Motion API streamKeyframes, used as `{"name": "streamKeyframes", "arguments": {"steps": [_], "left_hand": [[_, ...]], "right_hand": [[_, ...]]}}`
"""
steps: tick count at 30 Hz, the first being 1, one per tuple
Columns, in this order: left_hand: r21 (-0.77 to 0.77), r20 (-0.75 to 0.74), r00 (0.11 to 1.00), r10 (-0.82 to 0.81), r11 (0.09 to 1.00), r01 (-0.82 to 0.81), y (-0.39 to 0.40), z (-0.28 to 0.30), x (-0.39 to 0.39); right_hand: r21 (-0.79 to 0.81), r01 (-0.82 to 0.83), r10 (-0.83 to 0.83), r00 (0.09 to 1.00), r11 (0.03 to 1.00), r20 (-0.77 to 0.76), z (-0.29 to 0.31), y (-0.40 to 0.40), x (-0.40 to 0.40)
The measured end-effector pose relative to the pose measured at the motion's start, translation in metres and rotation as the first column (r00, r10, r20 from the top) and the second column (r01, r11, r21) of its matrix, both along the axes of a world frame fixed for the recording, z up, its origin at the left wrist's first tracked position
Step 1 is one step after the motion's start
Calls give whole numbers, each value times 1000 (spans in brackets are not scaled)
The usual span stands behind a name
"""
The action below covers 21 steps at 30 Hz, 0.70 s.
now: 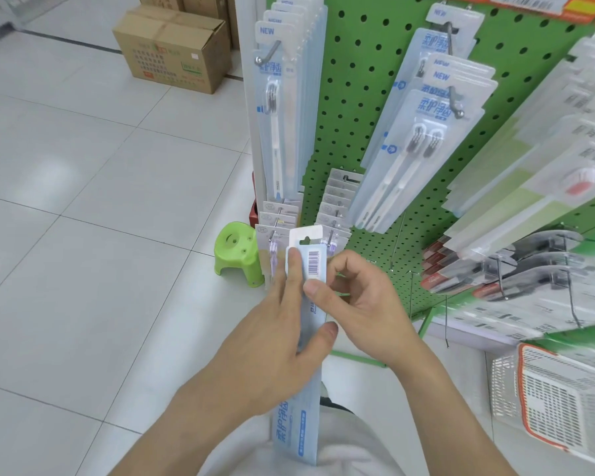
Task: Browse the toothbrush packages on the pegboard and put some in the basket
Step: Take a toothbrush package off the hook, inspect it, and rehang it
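both hands hold one long toothbrush pack (301,403) upright at the middle of the view, its back with the barcode facing the camera and its hang tab at 12 o'clock. the left hand (272,345) grips it from 9 o'clock, fingers laid straight up the left edge and the thumb pressed across the front lower down. the right hand (361,304) pinches the pack near the barcode from 3 o'clock, thumb on the face, the other fingers curled behind the right edge. the pack's lower end hangs down at 6 o'clock in front of a white shirt (344,448)

the green pegboard (364,46) fills 12 to 3 o'clock, with more packs on hooks: one row (279,108) at 12 o'clock, twin-brush packs (413,149) at 1 o'clock, blurred ones toward 3. the white basket (557,403) with an orange rim sits at 4 o'clock, well apart from the hands. a green stool (237,252) stands on the tiled floor just at 10 o'clock of the hands, and a cardboard box (176,46) lies at 11 o'clock
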<state>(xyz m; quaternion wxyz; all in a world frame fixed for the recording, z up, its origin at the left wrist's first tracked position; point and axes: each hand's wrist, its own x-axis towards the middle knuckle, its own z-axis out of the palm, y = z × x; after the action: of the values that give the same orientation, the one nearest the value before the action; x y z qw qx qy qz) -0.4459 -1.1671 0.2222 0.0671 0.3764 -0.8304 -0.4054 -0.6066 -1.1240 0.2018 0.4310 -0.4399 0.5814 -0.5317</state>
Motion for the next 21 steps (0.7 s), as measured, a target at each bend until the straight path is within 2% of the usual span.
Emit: {"name": "streamKeyframes", "arguments": {"steps": [3, 5, 8, 11, 14, 17, 21], "left_hand": [[1, 12, 1000, -22, 1000, 22, 0, 13, 2], [-31, -6, 998, -55, 998, 55, -1, 18, 2], [-39, -103, 994, -45, 998, 42, -5, 20, 1], [-9, -254, 967, 36, 999, -39, -15, 13, -1], [195, -442, 877, 189, 974, -112, -24, 12, -4], [434, -494, 809, 319, 896, -88, -33, 13, -6], [494, -495, 788, 366, 865, -91, -37, 13, -11]], "right_hand": [[-70, -39, 49, 989, 997, 138, 9, 2, 1], [-93, -26, 41, 986, 995, 160, 16, 1, 1], [-124, 9, 2, 996, 992, 94, 21, -1, 1], [-161, 74, -83, 995, 984, -50, 20, -4, -2], [-201, 185, -207, 974, 962, -93, 19, -6, -6], [-207, 261, -273, 962, 943, -29, 23, -7, -8], [-222, 230, -233, 972, 948, 15, 35, -2, -10]]}}
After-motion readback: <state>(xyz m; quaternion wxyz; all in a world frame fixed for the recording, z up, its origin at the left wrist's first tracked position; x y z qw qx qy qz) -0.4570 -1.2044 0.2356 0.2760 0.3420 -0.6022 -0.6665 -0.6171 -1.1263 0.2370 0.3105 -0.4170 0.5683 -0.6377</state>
